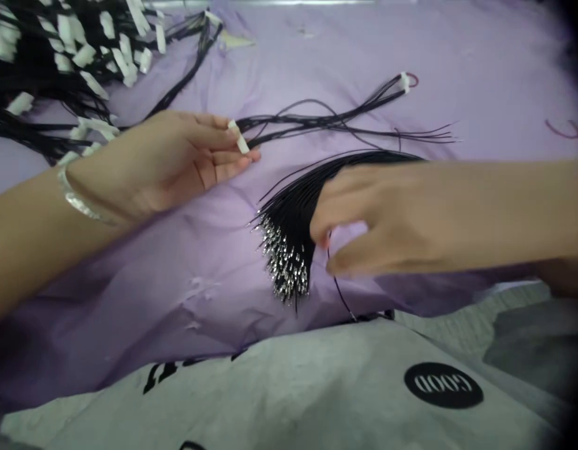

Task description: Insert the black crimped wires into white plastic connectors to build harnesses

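Observation:
My left hand (190, 150) pinches a white connector housing (239, 137) between thumb and fingers. Black wires (298, 122) run from it to the right, some into another white connector (405, 82) with a small red loop, others ending loose. Over a fanned bundle of black wires (293, 206) is my right hand (363, 219), its fingers curled and slightly blurred. A single black wire (341, 294) passes at its thumb and forefinger and hangs toward the table's front edge. Shiny metal terminals (286, 262) tip the bundle's near end. My right forearm covers the bundle's far part.
A heap of black wire harnesses with white connectors (85, 55) fills the back left. Purple sheeting (176, 294), wrinkled and torn in spots, covers the table. A red wire piece (563, 129) lies at the right. Grey cloth with a "GOOD" patch (443, 385) is at the front.

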Action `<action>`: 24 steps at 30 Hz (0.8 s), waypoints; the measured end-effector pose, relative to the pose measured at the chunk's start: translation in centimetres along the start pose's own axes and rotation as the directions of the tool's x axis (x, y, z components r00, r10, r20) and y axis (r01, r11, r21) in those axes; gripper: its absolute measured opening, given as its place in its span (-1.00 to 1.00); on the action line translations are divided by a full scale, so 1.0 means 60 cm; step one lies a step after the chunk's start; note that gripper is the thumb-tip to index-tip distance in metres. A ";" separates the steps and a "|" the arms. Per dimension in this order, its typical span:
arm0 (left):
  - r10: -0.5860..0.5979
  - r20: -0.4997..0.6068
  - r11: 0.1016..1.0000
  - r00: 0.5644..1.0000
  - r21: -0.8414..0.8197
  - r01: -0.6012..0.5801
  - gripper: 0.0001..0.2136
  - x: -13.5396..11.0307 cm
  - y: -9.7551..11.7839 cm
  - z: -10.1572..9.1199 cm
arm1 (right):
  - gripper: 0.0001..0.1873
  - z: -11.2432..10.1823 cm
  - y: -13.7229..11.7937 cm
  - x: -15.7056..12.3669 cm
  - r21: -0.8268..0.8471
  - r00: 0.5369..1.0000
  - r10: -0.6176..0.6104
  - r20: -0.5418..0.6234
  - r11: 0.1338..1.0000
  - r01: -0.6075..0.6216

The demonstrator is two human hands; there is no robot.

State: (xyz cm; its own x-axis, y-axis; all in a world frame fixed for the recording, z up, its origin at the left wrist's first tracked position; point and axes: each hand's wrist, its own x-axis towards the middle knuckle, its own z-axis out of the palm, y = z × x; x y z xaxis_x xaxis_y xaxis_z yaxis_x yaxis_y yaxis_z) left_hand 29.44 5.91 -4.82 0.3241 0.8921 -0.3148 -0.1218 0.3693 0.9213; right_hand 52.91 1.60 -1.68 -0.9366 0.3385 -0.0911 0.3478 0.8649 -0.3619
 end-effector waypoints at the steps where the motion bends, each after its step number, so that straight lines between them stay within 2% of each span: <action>1: -0.006 0.008 1.000 1.000 -0.012 0.006 -0.85 -0.008 -0.003 -0.001 | -0.83 0.010 -0.008 -0.003 -0.043 0.984 -0.149 0.102 0.987 0.154; 3: -0.040 0.021 0.998 0.999 -0.041 0.041 -0.90 -0.017 -0.011 -0.005 | -0.77 0.026 -0.020 -0.008 -0.067 0.955 -0.233 0.184 0.966 0.249; 5: -0.080 0.013 0.994 0.997 -0.080 0.081 -0.90 -0.017 -0.019 -0.009 | -0.77 0.031 -0.023 -0.010 -0.048 0.971 -0.198 0.137 0.977 0.206; 7: -0.112 -0.015 0.985 0.994 -0.130 0.109 -0.88 -0.011 -0.026 -0.008 | -0.78 0.024 -0.017 -0.006 0.077 0.992 -0.123 0.009 0.990 0.122; 9: -0.102 -0.034 0.983 0.994 -0.159 0.096 -0.87 -0.007 -0.030 -0.002 | -0.84 0.012 -0.004 0.008 0.204 0.985 0.010 -0.172 0.979 0.026; 10: -0.086 -0.033 0.984 0.996 -0.162 0.079 -0.87 -0.006 -0.030 0.003 | -0.87 0.007 0.003 0.018 0.238 0.955 0.097 -0.279 0.971 -0.029; 12: -0.055 -0.017 0.986 0.998 -0.157 0.052 -0.87 -0.010 -0.031 0.010 | -0.92 0.003 0.017 0.044 0.247 0.846 0.239 -0.477 0.960 -0.132; 14: -0.040 -0.002 0.988 0.999 -0.151 0.040 -0.88 -0.017 -0.035 0.012 | -0.92 0.007 0.028 0.068 0.250 0.747 0.300 -0.593 0.951 -0.183; 15: -0.041 0.007 0.987 0.999 -0.154 0.042 -0.89 -0.020 -0.038 0.011 | -0.91 0.012 0.032 0.077 0.248 0.723 0.305 -0.620 0.950 -0.188; 19: -0.031 0.059 0.986 0.998 -0.165 0.041 -0.91 -0.024 -0.053 0.002 | -0.88 0.032 0.037 0.088 0.158 0.740 0.258 -0.621 0.966 -0.204; 24: -0.051 0.115 0.996 0.992 -0.061 0.059 -0.89 -0.017 -0.059 0.000 | -0.87 0.036 0.046 0.089 0.148 0.776 0.297 -0.556 0.954 -0.259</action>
State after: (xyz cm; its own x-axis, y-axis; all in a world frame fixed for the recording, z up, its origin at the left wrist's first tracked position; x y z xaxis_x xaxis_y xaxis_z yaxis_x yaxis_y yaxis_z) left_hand 29.55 3.72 -7.75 0.4357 0.8361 -0.3334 -0.1592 0.4361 0.8857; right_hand 48.80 4.99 -5.14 -0.5993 0.7256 0.3380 0.5680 0.6830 -0.4592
